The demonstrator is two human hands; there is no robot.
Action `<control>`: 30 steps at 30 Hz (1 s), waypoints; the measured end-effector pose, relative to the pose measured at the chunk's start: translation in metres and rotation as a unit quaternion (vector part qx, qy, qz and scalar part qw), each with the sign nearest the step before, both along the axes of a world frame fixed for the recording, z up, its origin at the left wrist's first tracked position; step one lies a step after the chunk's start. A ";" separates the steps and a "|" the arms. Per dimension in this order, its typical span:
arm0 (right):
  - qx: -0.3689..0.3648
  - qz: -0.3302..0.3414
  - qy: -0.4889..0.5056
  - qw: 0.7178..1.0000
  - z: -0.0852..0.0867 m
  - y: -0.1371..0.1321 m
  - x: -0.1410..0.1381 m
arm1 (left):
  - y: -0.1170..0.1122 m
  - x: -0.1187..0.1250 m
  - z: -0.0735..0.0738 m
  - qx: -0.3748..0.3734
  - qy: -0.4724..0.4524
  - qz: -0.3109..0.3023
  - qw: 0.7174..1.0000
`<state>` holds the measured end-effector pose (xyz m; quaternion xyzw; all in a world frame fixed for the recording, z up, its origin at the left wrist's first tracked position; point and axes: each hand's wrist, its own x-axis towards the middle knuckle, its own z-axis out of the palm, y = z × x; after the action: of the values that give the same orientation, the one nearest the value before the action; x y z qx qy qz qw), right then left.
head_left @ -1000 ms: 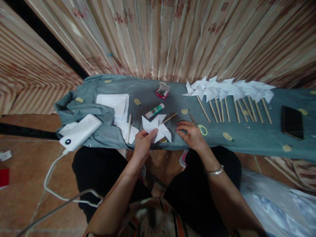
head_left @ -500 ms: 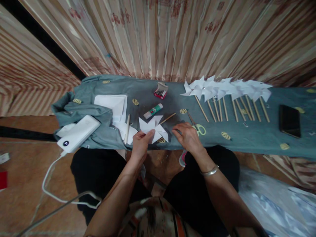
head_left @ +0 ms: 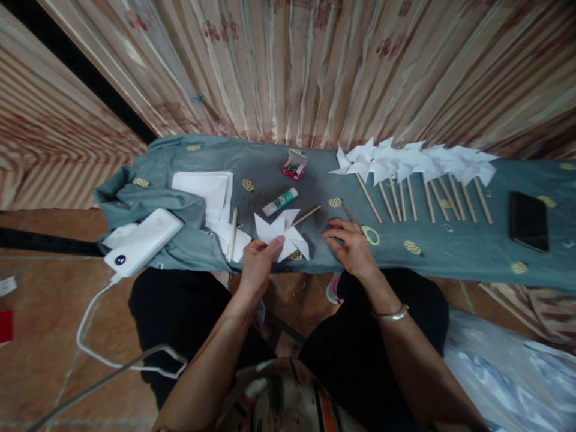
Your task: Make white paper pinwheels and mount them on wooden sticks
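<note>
My left hand [head_left: 258, 262] pinches the near edge of a white paper pinwheel [head_left: 283, 233] that lies on the grey-green cloth [head_left: 450, 249], with its wooden stick [head_left: 308, 215] pointing away to the right. My right hand [head_left: 353, 245] rests on the cloth just right of the pinwheel, fingers curled loosely, thumb and fingertips close together near the cloth; whether anything small is between them I cannot make out. Green-handled scissors [head_left: 366, 231] lie right beside that hand. A glue stick [head_left: 279, 201] lies behind the pinwheel.
A row of several finished white pinwheels [head_left: 414, 162] on sticks lies at the back right. A dark phone [head_left: 528, 221] sits far right, a red box of pins [head_left: 293, 166] at the back, white paper sheets [head_left: 204, 189] and a white power bank [head_left: 144, 240] at the left.
My right hand has shifted slightly right and back on the cloth near the scissors. My left hand keeps its hold on the pinwheel, which has barely moved.
</note>
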<state>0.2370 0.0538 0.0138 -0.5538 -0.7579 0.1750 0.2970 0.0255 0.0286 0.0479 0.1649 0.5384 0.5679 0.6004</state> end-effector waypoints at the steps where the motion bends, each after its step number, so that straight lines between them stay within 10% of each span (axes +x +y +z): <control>1: 0.007 0.000 -0.008 1.000 0.001 -0.001 0.001 | 0.000 0.000 0.000 0.003 0.000 -0.003 1.000; 30: -0.055 0.032 -0.022 0.998 0.018 -0.008 -0.016 | -0.002 0.006 -0.001 0.018 0.019 -0.003 1.000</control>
<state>0.2210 0.0457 0.0317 -0.5481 -0.7712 0.2135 0.2433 0.0318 0.0271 0.0471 0.1888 0.5387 0.5724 0.5886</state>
